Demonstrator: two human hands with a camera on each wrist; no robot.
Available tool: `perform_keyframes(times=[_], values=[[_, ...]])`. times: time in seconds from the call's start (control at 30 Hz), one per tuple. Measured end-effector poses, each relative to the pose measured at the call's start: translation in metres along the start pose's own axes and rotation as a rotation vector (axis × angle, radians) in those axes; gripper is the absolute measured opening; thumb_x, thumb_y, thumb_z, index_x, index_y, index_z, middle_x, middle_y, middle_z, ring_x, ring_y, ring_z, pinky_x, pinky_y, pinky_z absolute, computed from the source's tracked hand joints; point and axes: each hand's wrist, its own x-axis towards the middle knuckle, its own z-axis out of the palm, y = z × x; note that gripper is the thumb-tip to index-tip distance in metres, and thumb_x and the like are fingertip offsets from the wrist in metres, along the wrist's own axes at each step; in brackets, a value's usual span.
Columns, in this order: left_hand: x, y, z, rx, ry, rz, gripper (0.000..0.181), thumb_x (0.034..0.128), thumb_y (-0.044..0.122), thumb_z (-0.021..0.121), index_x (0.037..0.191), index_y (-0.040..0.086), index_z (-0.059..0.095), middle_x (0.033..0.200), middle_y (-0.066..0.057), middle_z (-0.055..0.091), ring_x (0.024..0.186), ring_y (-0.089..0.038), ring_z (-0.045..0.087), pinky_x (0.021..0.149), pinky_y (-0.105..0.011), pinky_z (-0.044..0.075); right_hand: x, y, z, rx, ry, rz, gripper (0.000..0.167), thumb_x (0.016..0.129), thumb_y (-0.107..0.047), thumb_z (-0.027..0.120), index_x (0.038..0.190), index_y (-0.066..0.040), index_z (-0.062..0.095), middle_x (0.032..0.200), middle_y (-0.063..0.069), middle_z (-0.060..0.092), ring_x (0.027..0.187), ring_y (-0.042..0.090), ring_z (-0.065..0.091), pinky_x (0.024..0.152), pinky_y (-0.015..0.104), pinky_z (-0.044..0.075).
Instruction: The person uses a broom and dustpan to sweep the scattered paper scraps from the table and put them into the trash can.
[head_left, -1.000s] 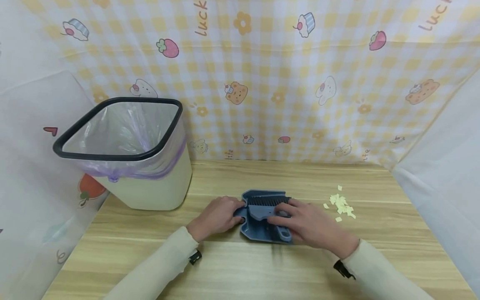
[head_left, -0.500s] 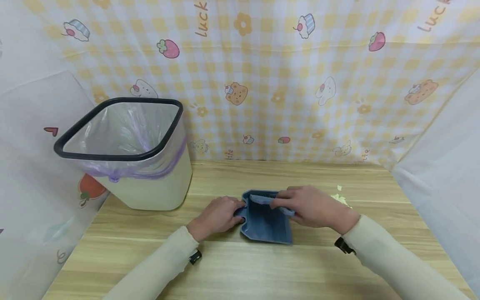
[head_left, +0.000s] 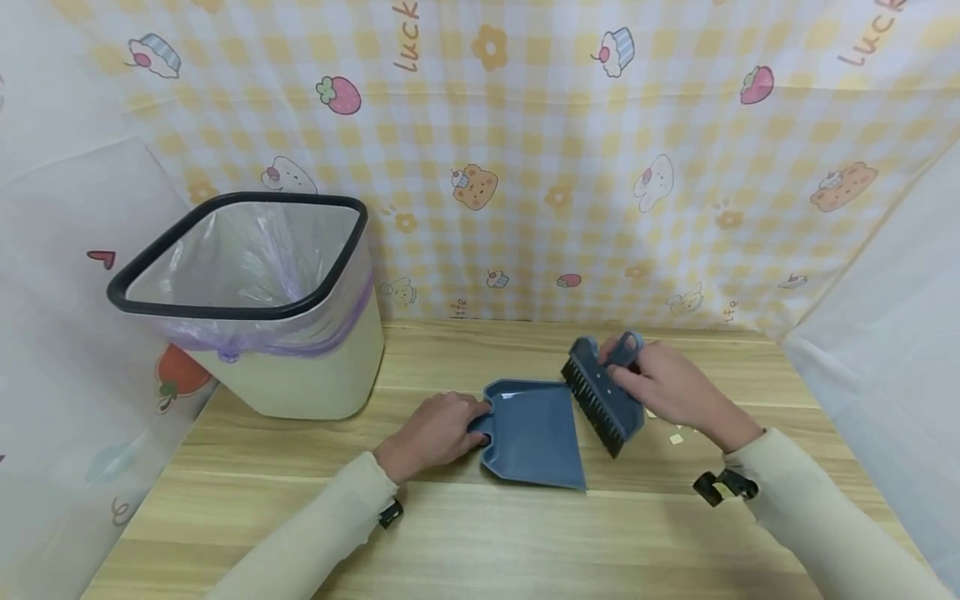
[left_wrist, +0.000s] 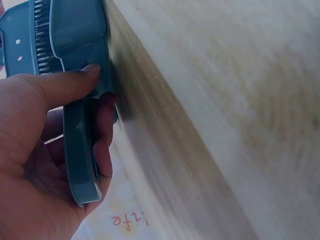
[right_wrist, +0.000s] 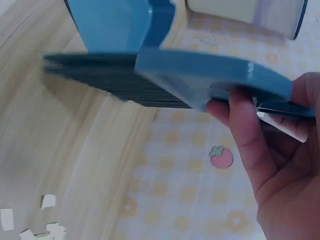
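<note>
A blue-grey dustpan (head_left: pixel 532 437) lies on the wooden table in the head view, its wide lip facing right. My left hand (head_left: pixel 435 435) grips its short handle (left_wrist: pixel 77 150), thumb on top in the left wrist view. Just right of the lip, my right hand (head_left: pixel 678 392) holds a matching hand brush (head_left: pixel 609 396) by its handle. The dark bristles (head_left: pixel 592 408) point down and left, and the brush appears tilted. Small pale yellow paper scraps (head_left: pixel 677 439) lie beyond the brush, partly hidden by my right hand; several scraps (right_wrist: pixel 48 201) show in the right wrist view.
At the back left stands a cream trash bin (head_left: pixel 322 383) with a black rim (head_left: pixel 225 313) and a clear, purple-edged liner (head_left: pixel 255 258). A yellow checked cloth (head_left: pixel 525 167) hangs behind the table (head_left: pixel 480 533). White cloth (head_left: pixel 892 350) closes the right side.
My right hand has lifted the brush out of the dustpan and carried it right, turning its bristles toward the lip. My left hand and the dustpan have stayed put.
</note>
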Motion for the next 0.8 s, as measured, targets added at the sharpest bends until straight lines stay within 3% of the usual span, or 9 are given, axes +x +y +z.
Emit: perform_keyframes(times=[0.1, 0.27, 0.5, 0.7, 0.8], values=[[0.000, 0.001, 0.000, -0.013, -0.003, -0.003, 0.039, 0.1012, 0.019, 0.083, 0.133, -0.003, 0.075, 0.119, -0.015, 0.079, 0.108, -0.030, 0.077, 0.092, -0.046, 0.064, -0.004, 0.005, -0.004, 0.044, 0.018, 0.080, 0.027, 0.114, -0.018, 0.053, 0.124, -0.004, 0.073, 0.057, -0.007, 0.050, 0.047, 0.009, 0.040, 0.050, 0.029, 0.038], [0.001, 0.001, -0.001, -0.020, -0.011, -0.008, 0.039, 0.1018, 0.019, 0.082, 0.133, -0.003, 0.075, 0.118, -0.015, 0.079, 0.107, -0.029, 0.077, 0.092, -0.045, 0.064, -0.007, 0.011, -0.005, 0.063, 0.037, 0.119, 0.028, 0.112, -0.018, 0.054, 0.125, 0.000, 0.072, 0.062, -0.005, 0.056, 0.050, 0.011, 0.047, 0.051, 0.029, 0.042], [0.001, 0.002, -0.003, -0.011, -0.014, -0.008, 0.039, 0.1019, 0.019, 0.082, 0.133, -0.003, 0.075, 0.117, -0.015, 0.079, 0.107, -0.030, 0.077, 0.092, -0.045, 0.064, -0.010, 0.013, -0.002, 0.053, 0.029, 0.123, 0.027, 0.113, -0.018, 0.055, 0.126, -0.001, 0.071, 0.064, -0.003, 0.059, 0.052, 0.012, 0.052, 0.051, 0.030, 0.046], [0.001, 0.001, -0.002, 0.000, -0.014, 0.004, 0.038, 0.1021, 0.019, 0.082, 0.132, -0.003, 0.075, 0.114, -0.014, 0.079, 0.104, -0.030, 0.078, 0.090, -0.045, 0.064, -0.011, 0.015, -0.001, 0.036, -0.001, 0.084, 0.019, 0.106, -0.014, 0.069, 0.123, -0.006, 0.068, 0.076, -0.004, 0.070, 0.064, 0.013, 0.064, 0.055, 0.033, 0.052], [0.001, 0.000, -0.002, -0.004, -0.014, 0.005, 0.037, 0.1020, 0.019, 0.082, 0.132, -0.003, 0.075, 0.114, -0.014, 0.079, 0.103, -0.029, 0.078, 0.089, -0.045, 0.064, -0.011, 0.016, -0.002, 0.033, -0.029, 0.065, 0.023, 0.103, -0.013, 0.074, 0.124, -0.008, 0.068, 0.071, -0.005, 0.068, 0.059, 0.013, 0.063, 0.055, 0.033, 0.052]])
